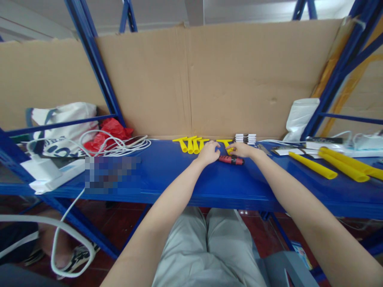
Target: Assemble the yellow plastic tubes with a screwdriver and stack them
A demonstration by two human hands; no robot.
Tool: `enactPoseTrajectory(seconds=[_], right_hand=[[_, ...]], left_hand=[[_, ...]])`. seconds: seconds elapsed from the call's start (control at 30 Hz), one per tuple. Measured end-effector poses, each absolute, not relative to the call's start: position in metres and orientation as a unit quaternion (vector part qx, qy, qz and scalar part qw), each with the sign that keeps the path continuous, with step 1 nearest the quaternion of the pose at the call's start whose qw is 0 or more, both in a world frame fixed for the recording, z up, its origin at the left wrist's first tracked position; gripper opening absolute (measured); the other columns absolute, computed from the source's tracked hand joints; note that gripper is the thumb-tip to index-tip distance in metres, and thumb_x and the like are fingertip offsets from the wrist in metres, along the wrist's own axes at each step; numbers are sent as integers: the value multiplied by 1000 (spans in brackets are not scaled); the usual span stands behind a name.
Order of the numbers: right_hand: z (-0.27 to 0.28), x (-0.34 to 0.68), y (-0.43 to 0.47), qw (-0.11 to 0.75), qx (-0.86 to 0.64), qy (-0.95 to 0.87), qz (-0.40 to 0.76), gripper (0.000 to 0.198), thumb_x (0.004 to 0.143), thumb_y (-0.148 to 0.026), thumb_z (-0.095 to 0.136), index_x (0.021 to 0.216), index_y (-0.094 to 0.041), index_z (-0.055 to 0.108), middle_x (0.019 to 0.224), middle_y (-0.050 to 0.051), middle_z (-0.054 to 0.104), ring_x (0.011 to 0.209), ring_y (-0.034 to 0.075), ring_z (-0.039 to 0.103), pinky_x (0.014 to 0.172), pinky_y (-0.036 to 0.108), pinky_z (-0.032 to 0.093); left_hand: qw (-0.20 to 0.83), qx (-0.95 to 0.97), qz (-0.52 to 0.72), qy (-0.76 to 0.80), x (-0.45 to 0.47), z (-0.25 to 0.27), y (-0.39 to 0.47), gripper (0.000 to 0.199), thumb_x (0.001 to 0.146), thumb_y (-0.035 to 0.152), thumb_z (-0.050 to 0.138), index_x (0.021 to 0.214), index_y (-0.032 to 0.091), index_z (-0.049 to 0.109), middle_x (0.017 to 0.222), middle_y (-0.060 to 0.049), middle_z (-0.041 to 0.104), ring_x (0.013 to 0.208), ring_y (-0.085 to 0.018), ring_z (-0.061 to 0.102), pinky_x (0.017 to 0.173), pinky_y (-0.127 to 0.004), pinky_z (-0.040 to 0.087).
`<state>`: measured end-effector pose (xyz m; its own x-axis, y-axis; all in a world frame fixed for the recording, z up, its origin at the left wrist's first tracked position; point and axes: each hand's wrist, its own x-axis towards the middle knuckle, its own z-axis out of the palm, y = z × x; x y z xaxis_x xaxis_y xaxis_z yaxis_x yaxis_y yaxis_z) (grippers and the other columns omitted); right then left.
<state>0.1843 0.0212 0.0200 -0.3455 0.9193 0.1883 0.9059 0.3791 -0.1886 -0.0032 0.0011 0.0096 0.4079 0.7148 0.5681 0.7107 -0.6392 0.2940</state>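
My left hand (209,152) hovers at or rests on the blue table, with a gap between its thumb and curved fingers and nothing visible in it. My right hand (241,149) has its fingertips closed on a yellow T-shaped tube piece (229,151), partly covered by the fingers. Just in front of both hands lies a red and black tool (231,160), its exact kind unclear. Left of my left hand stands a row of several yellow T-shaped tube pieces (190,146), round open ends facing me.
Small white-and-black pieces (245,138) are stacked behind my right hand. Long yellow tubes (344,164) lie at right. A white power strip (64,175), coiled white cables (128,147), a red plastic bag (109,133) and a white bag (66,127) occupy the left. Cardboard (239,79) walls the back.
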Motion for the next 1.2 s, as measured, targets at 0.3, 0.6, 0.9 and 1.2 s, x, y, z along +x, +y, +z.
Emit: enactPoseTrajectory(seconds=[0.3,0.6,0.9,1.2], right_hand=[[6,188,11,256,-527,-805,96,25,77,-20,56,99,-14,66,98,9,68,78,15,63,76,29,50],[9,175,10,286,-497,-812,108,14,79,-17,53,82,-16,67,83,4,68,76,13,62,76,27,48],[3,173,15,283,-509,-794,173,29,84,-18,48,105,-19,66,109,7,66,91,15,62,88,33,47],[12,164,0,366,-518,-721,280,33,88,-21,43,117,-18,59,109,8,66,70,11,63,66,24,52]], left_hand=[[10,836,345,426,-3,7,6,26,76,8,49,96,11,64,105,-11,65,105,-19,57,97,-32,41],[140,829,297,453,1,3,5,46,79,13,50,124,12,44,104,-9,68,100,-18,61,89,-30,45],[136,835,260,466,6,-5,9,34,87,31,40,117,20,52,121,-9,61,111,-21,57,92,-34,42],[143,819,323,453,5,1,6,35,83,25,50,116,15,53,97,-7,69,90,-18,64,79,-29,48]])
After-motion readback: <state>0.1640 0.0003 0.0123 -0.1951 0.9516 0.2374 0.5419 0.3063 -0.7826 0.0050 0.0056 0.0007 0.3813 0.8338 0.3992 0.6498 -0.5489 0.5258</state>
